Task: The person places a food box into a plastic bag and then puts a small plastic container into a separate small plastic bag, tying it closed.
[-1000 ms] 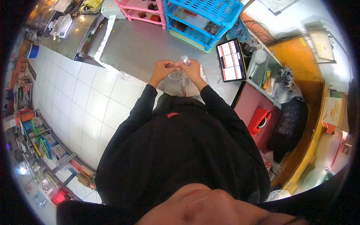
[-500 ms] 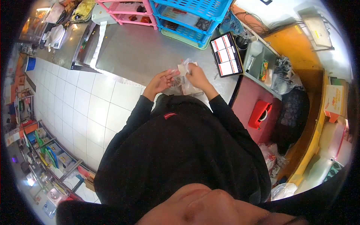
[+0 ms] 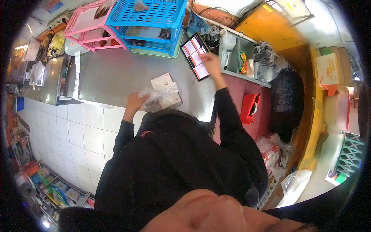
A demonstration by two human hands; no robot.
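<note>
The left hand (image 3: 134,103) is resting at the near edge of the steel counter (image 3: 112,73), fingers curled against the clear plastic bag (image 3: 160,96), though how tightly they are closing on the film I cannot tell from above; the right hand (image 3: 210,62) is reaching out over the tablet (image 3: 196,56), fingers stretched toward its screen and holding nothing that I can see, and whether a fingertip is actually touching the glass is not clear. The bag is lying just in front of the person's black-sleeved body, bunched and knotted, with one pale packet (image 3: 162,82) showing a red mark lying against its far side. To do this well, the left hand should be keeping the bag pinned flat so it is not sliding off the edge, while the right is tapping lightly on one tile only, since the tablet is propped at a tilt. Counting outward: one bag, one packet, one tablet with several red-and-white tiles, one red tape dispenser (image 3: 250,109) on the lower ledge to the right, then two stacked racks at the back, one blue basket rack (image 3: 148,23) and one pink basket rack (image 3: 89,29).
</note>
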